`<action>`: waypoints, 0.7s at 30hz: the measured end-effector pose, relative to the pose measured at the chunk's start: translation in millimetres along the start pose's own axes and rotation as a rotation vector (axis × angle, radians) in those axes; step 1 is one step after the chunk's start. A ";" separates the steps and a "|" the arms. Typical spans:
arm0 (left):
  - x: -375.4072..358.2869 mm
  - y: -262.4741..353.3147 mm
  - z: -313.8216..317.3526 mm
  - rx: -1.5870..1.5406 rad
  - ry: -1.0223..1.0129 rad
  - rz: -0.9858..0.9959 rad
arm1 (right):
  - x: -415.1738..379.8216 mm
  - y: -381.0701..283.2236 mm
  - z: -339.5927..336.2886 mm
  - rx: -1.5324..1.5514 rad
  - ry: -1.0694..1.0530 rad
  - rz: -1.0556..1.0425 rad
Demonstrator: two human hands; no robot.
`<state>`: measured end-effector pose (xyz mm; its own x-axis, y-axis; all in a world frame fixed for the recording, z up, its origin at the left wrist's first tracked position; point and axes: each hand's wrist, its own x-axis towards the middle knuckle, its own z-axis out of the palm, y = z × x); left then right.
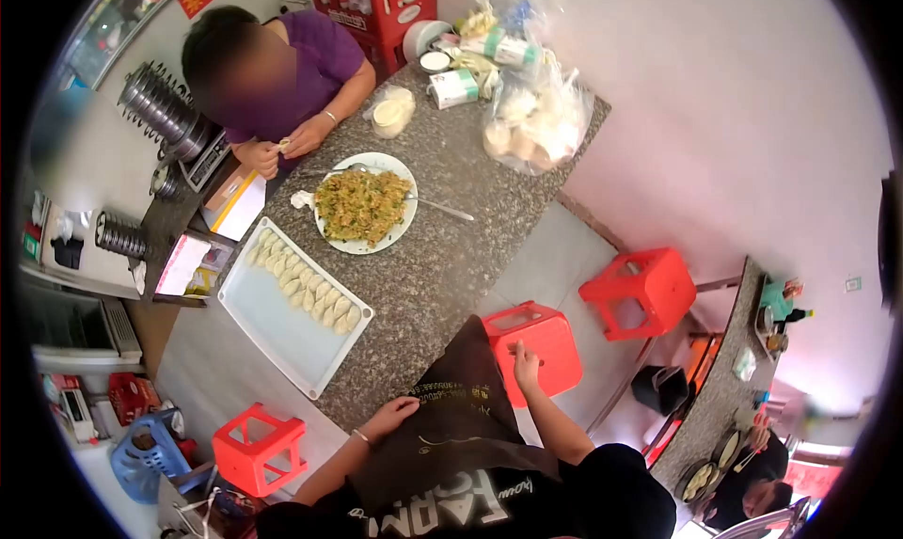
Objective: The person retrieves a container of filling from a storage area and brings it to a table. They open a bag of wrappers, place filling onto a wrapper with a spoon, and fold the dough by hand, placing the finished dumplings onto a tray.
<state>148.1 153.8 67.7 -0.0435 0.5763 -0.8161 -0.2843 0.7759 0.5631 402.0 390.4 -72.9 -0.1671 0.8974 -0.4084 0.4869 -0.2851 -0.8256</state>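
My left hand point(390, 415) is at the near table edge beside my dark apron point(450, 398), its fingers loosely stretched out and nothing visible in them. My right hand point(525, 364) hangs over a red stool point(550, 346), fingers partly extended and holding nothing I can see. On the stone-topped table point(442, 257) a white tray point(282, 318) carries rows of folded dumplings point(303, 282) along its far side. Beyond it is a white plate point(410, 177) heaped with chopped green and brown filling point(362, 205). A metal spoon handle point(447, 208) sticks out from the filling.
Across the table, a person in purple point(315, 59) pinches a small piece of dough point(283, 145). A bag of round wrappers point(391, 114) and a bulging plastic bag point(536, 116) lie farther back. Red stools point(640, 294) stand on the floor. Another person point(752, 483) sits lower right.
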 end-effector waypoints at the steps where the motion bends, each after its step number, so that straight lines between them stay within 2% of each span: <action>1: 0.9 2.7 1.3 -0.011 -0.002 0.016 | 2.3 -12.6 -1.7 -0.012 0.001 -0.071; 2: 6.2 5.0 1.5 -0.047 -0.017 0.021 | 9.3 -10.9 -0.9 -0.175 -0.015 -0.185; 3: 14.4 7.3 -0.6 -0.077 -0.035 0.025 | 3.2 -31.0 -5.2 -0.182 -0.006 -0.196; 5: 27.3 1.8 -3.3 -0.021 -0.057 0.085 | -16.4 -78.3 -12.5 -0.509 -0.170 -0.359; 7: 36.4 6.3 -2.6 -0.167 -0.056 0.060 | -23.3 -99.3 -16.1 -0.512 -0.268 -0.559; 8: 25.5 24.7 1.0 -0.094 -0.051 0.076 | -23.2 -112.2 -21.1 -0.527 -0.391 -0.638; 11: 36.4 17.5 4.1 -0.080 -0.021 0.085 | 1.7 -135.6 -22.9 -0.642 -0.487 -0.668; 12: 56.3 -8.6 4.1 -0.071 -0.010 0.206 | 18.4 -138.6 -20.2 -0.636 -0.459 -0.707; 13: 72.2 -30.1 6.9 -0.094 -0.005 0.205 | 34.4 -142.6 -21.0 -0.650 -0.478 -0.712; 14: 86.5 -46.1 11.9 -0.174 -0.015 0.196 | 53.2 -148.8 -21.5 -0.661 -0.548 -0.743; 16: 105.4 -39.3 30.6 -0.285 -0.009 0.194 | 93.8 -157.3 -23.1 -0.686 -0.647 -0.789; 18: 122.4 -11.7 59.2 -0.012 0.206 0.162 | 136.4 -167.2 -25.6 -0.814 -0.767 -0.777; 19: 140.4 5.1 78.8 -0.048 0.222 0.168 | 160.0 -176.2 -30.2 -0.819 -0.858 -0.785; 21: 186.0 17.4 106.7 0.230 0.309 0.157 | 203.0 -190.6 -42.2 -0.904 -0.929 -0.733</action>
<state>237.2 301.9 -60.4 -0.3644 0.6157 -0.6987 -0.0313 0.7418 0.6699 311.4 641.1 18.1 -0.9082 0.1154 -0.4022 0.3501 0.7361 -0.5793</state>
